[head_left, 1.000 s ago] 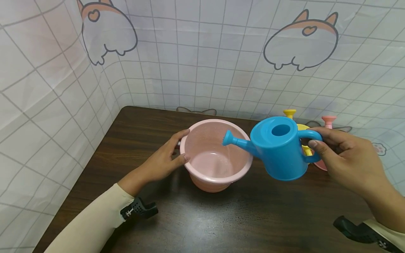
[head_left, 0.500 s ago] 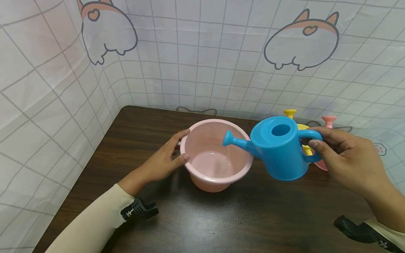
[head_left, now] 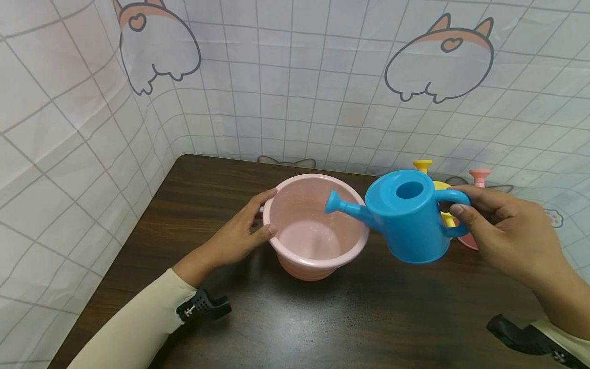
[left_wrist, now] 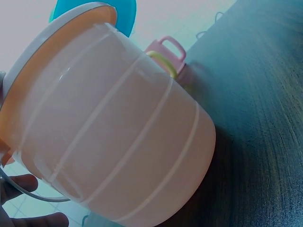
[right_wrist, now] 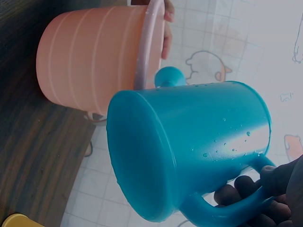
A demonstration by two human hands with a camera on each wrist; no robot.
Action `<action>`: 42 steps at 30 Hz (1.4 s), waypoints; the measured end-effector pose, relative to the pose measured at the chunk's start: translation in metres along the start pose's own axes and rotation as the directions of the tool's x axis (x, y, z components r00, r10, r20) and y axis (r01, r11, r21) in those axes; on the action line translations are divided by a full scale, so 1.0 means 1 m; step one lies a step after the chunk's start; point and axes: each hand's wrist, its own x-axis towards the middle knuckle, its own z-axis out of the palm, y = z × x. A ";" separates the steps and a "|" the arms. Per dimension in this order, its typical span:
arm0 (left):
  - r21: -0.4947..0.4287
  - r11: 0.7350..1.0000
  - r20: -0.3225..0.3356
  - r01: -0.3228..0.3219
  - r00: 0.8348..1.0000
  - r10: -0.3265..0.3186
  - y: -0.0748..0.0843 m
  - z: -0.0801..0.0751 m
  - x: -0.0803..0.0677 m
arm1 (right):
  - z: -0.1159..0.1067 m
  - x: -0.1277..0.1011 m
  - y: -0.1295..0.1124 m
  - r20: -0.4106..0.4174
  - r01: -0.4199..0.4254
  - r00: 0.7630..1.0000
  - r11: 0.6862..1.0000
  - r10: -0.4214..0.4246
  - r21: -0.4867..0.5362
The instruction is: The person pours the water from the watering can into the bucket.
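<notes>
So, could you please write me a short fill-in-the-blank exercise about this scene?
1. The right hand holds a ____ watering can by its handle.
2. The left hand holds the rim of the pink ____.
3. The can's spout points toward the ____ hand.

Missing words: blue; bucket; left

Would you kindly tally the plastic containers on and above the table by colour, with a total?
Pink: 2, the bucket held at its rim by the left hand, and a watering can mostly hidden at the back.
Blue: 1, the watering can held by its handle in the right hand.
Yellow: 1, a watering can behind the blue one.
Total: 4.
</notes>
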 end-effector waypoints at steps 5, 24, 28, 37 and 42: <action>0.000 1.000 -0.002 0.001 1.000 -0.001 0.000 0.000 0.000 | 0.001 0.000 0.001 0.001 0.029 1.000 1.000 -0.029 0.013; -0.002 1.000 -0.011 0.017 1.000 -0.017 0.003 0.001 -0.001 | 0.001 0.001 0.000 0.021 0.011 1.000 1.000 -0.011 -0.004; -0.003 1.000 -0.012 0.017 1.000 -0.017 0.003 0.001 -0.001 | 0.001 0.001 0.000 0.022 0.007 1.000 1.000 -0.007 -0.004; -0.001 1.000 -0.013 0.015 1.000 -0.015 0.001 0.001 -0.001 | -0.001 0.001 0.000 0.046 -0.032 0.998 0.999 0.033 -0.022; -0.006 1.000 -0.014 0.009 1.000 -0.009 0.001 0.002 -0.001 | -0.001 0.001 -0.001 0.054 -0.033 0.998 0.999 0.034 -0.022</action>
